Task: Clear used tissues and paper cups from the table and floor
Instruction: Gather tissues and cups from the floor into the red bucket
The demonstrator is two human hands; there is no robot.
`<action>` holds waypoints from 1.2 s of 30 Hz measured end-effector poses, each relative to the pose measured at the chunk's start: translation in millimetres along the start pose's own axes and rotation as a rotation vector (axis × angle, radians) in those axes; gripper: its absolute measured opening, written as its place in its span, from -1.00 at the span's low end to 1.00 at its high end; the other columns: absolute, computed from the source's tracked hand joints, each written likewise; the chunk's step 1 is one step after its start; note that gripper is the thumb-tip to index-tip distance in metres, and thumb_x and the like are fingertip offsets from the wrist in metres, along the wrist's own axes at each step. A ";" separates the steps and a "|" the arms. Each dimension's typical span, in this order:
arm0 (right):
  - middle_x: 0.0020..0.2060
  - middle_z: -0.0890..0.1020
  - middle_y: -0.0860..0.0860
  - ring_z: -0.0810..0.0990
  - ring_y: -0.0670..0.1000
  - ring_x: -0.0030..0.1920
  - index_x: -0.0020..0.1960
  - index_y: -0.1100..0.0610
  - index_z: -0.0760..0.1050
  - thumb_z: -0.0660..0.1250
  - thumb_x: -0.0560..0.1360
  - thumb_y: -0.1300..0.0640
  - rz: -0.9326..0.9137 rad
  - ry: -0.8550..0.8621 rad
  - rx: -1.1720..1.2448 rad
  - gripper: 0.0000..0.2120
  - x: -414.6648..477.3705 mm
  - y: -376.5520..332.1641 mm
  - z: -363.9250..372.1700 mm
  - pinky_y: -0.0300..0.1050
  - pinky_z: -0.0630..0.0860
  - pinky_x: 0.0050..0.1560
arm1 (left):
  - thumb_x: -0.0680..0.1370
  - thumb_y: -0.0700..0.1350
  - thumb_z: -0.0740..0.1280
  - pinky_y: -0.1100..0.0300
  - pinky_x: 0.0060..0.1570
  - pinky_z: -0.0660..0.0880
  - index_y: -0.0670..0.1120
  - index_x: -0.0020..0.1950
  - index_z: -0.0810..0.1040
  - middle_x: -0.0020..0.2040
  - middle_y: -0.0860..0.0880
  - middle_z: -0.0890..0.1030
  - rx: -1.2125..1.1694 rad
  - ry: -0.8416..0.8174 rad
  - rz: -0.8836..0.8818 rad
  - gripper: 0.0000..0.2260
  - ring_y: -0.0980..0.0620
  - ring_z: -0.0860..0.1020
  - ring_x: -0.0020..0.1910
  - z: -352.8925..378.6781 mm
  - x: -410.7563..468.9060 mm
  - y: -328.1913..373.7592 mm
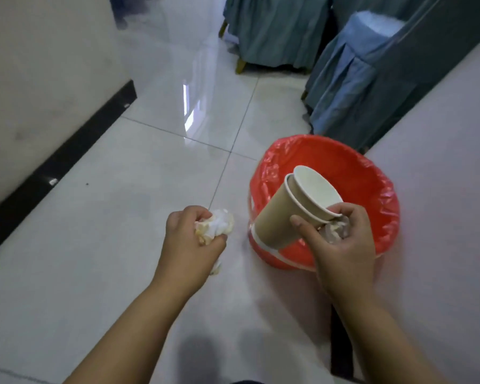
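Tissues and paper cups are the things I am clearing, and from what I can see most of the load is already gathered and close to the bin. My left hand [189,239] is clenched around a crumpled white tissue [216,224] with yellowish staining, held over the floor [94,217] just to the left of the bin [372,189], not yet above its opening. My right hand [341,245] has its grip closed on two brown paper cups [297,206], one nested inside the other, tilted on their side with the mouths facing up and away, right over the near edge of the bin. Tucked in that same palm is another wad [336,228] of crumpled paper or plastic; I cannot tell which. The bin is lined with a red bag, and the part of its inside I can see looks bare, so I judge that nothing has been dropped yet. Count: two cups, one tissue in the left hand, one wad in the right, one bin. What is left, as I judge it, is to let the cups and wad go, then bring the left hand across and drop the tissue. The visible floor tiles carry no more litter, and the pale counter [441,189] at my right shows none in the strip I can see; the rest of it is out of view.
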State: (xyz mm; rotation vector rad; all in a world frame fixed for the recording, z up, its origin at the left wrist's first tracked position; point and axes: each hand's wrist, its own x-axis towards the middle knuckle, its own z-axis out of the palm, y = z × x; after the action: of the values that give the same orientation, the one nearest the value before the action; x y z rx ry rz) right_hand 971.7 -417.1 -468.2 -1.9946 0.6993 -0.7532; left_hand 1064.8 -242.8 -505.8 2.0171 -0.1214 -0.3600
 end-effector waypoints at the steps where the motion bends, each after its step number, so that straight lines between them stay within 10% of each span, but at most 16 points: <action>1: -0.14 0.54 -0.17 0.52 -0.21 -0.11 -0.10 -0.07 0.39 0.57 0.28 0.10 0.025 0.035 0.023 -0.62 9.8 -0.9 -8.1 -0.44 0.43 -0.19 | 0.43 -0.11 0.42 0.37 -0.33 0.37 0.07 0.00 0.43 0.09 0.04 0.36 -0.006 -0.005 0.022 -0.77 0.21 0.47 -0.14 6.6 5.7 13.4; 5: 0.02 0.53 -0.13 0.51 -0.16 0.06 0.03 -0.08 0.38 0.54 0.31 0.06 0.131 0.045 0.006 -0.58 52.6 15.0 -30.2 -0.41 0.47 -0.11 | 0.43 -0.10 0.40 0.30 -0.29 0.39 0.11 -0.07 0.40 0.06 0.03 0.40 -0.020 -0.060 0.081 -0.79 0.15 0.48 -0.13 33.5 26.0 56.6; 11: 0.49 0.14 0.08 0.18 0.16 0.46 0.50 -0.04 0.09 0.45 0.40 -0.07 0.341 -0.196 -0.397 -0.19 100.6 66.7 -39.7 0.17 0.25 0.42 | 0.47 -0.05 0.34 0.00 -0.04 0.56 0.04 0.07 0.35 0.10 -0.04 0.46 -0.006 -0.154 0.102 -0.76 -0.01 0.53 0.00 73.6 42.2 83.7; 19: 0.22 0.48 0.01 0.45 -0.03 0.13 0.22 0.00 0.42 0.43 0.42 0.02 0.347 -0.137 -0.250 -0.59 89.8 79.0 -59.8 -0.16 0.37 0.07 | 0.49 0.03 0.34 0.00 0.09 0.51 0.06 0.05 0.19 0.11 0.00 0.34 0.038 -0.189 0.128 -0.68 -0.05 0.42 0.14 131.1 57.7 108.9; 25: 0.08 0.52 -0.06 0.48 -0.10 0.00 0.10 -0.04 0.44 0.41 0.45 0.02 0.341 -0.126 -0.210 -0.74 84.1 79.7 -78.2 -0.35 0.37 -0.18 | 0.50 0.28 0.19 -0.01 0.31 0.23 0.03 0.42 0.19 0.42 -0.06 0.19 0.163 -0.361 0.017 -0.42 -0.09 0.17 0.40 167.8 62.4 113.2; 31: -0.08 0.60 -0.10 0.56 -0.10 -0.05 -0.02 0.04 0.53 0.40 0.46 0.08 0.342 -0.175 -0.113 -0.88 86.0 59.7 -58.2 -0.21 0.49 -0.11 | 0.51 0.14 0.29 0.29 -0.17 0.47 0.08 0.07 0.46 -0.04 0.14 0.52 0.168 -0.315 0.087 -0.79 0.18 0.50 -0.10 133.5 64.2 105.1; 36: -0.17 0.59 -0.18 0.54 -0.22 -0.12 -0.11 0.00 0.52 0.38 0.48 0.11 0.301 -0.408 -0.022 -0.96 77.9 21.8 -4.4 -0.43 0.37 -0.18 | 0.51 0.10 0.33 0.28 -0.20 0.47 0.07 0.03 0.48 -0.07 0.14 0.55 0.127 -0.190 -0.049 -0.82 0.22 0.51 -0.12 65.4 52.9 79.4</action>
State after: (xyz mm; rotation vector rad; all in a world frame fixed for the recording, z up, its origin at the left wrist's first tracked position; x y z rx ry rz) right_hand 1015.8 -485.1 -466.4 -1.9219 0.7379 -0.1519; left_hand 1100.7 -347.9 -473.5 2.1111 -0.2176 -0.5878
